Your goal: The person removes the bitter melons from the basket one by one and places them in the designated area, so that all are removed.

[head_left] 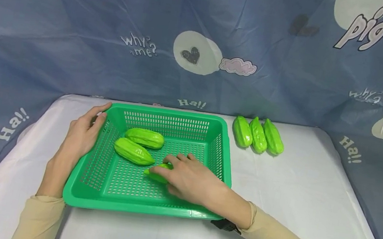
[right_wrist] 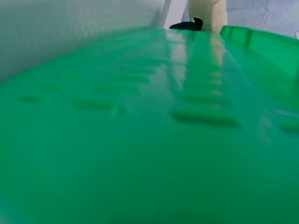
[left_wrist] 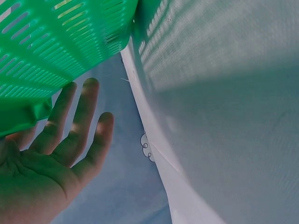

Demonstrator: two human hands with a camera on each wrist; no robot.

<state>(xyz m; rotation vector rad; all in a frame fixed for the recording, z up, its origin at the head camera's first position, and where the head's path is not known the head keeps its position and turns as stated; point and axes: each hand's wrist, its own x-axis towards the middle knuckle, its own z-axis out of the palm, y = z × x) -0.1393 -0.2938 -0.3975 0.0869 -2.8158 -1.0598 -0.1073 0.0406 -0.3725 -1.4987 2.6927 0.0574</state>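
A green plastic basket (head_left: 143,209) with slotted walls stands on the white-covered table. My left hand (head_left: 82,134) rests at its left rim near the far corner. In the left wrist view, that hand's fingers (left_wrist: 85,112) extend loosely under the rim, outside the slotted wall. Inside the basket, my right hand (head_left: 192,180) grips a bright green, ridged star fruit (head_left: 156,178) between thumb and fingers, partly covering it. Two more star fruits, an upper one (head_left: 144,138) and a lower one (head_left: 133,151), lie left of it on the basket floor. The right wrist view shows mostly the blurred green basket (right_wrist: 140,154).
Three similar star fruits, a left one (head_left: 242,132), a middle one (head_left: 258,135) and a right one (head_left: 273,137), lie side by side on the table (head_left: 297,198), beyond the basket's right far corner. A blue printed cloth (head_left: 267,93) hangs behind the table.
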